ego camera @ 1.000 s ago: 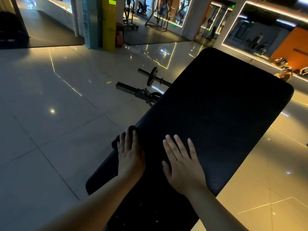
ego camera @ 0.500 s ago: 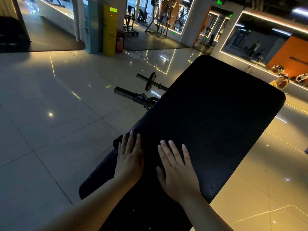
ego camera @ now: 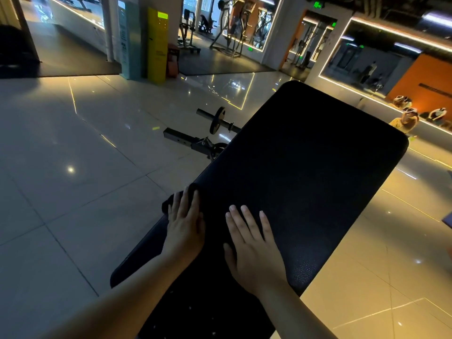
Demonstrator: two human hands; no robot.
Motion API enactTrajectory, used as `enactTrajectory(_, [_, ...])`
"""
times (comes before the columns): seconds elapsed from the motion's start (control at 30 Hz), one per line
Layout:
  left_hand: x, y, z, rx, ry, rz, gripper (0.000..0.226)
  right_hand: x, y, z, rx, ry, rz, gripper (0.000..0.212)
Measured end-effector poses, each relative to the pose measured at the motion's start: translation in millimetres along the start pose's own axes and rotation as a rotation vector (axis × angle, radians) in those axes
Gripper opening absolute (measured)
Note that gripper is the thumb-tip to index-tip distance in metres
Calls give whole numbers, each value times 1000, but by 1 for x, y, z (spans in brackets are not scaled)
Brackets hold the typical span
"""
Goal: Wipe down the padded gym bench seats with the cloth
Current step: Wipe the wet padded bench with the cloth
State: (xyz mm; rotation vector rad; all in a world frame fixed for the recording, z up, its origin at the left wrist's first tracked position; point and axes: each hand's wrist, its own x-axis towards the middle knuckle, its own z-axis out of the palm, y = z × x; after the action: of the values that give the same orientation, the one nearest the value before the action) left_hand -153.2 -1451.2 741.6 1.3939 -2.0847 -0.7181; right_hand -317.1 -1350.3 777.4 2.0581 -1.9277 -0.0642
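Note:
A long black padded bench pad (ego camera: pixel 305 167) runs from the bottom middle up to the right. My left hand (ego camera: pixel 186 226) lies flat on a dark cloth (ego camera: pixel 171 204) at the pad's left edge; the cloth bulges out past my fingertips and over the edge. My right hand (ego camera: pixel 252 245) rests flat on the bare pad beside it, fingers spread, holding nothing. The two hands are a short gap apart. Most of the cloth is hidden under my left palm.
The bench's black metal frame and a bar with a weight plate (ego camera: pixel 216 123) stick out on the glossy tiled floor to the left. A yellow kiosk (ego camera: pixel 157 45) and gym machines stand far behind. People (ego camera: pixel 406 118) sit by the orange wall at right.
Both hands stay almost where they were on the pad; my left hand has shifted only slightly with the cloth. The view has tilted a little.

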Motion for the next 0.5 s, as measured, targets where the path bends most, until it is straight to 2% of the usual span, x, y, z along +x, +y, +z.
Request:
enactTrajectory(0.1, [18, 26, 1, -40, 7, 3, 63, 0, 2, 0, -21, -18, -11, 69])
enactTrajectory(0.2, [7, 30, 0, -29, -50, 161, 62, 1, 3, -2, -48, -39, -25, 71])
enactTrajectory(0.3, [-22, 6, 2, 102, -105, 347, 62, 0, 1, -3, -9, -25, -9, 66])
enactTrajectory(0.33, [-27, -3, 1, 120, -112, 344, 63, -1, 0, -3, 2, -20, -5, 65])
enactTrajectory(0.5, [1, 7, 5, 42, -26, 76, 60, 0, 0, -3, -1, -14, 5, 67])
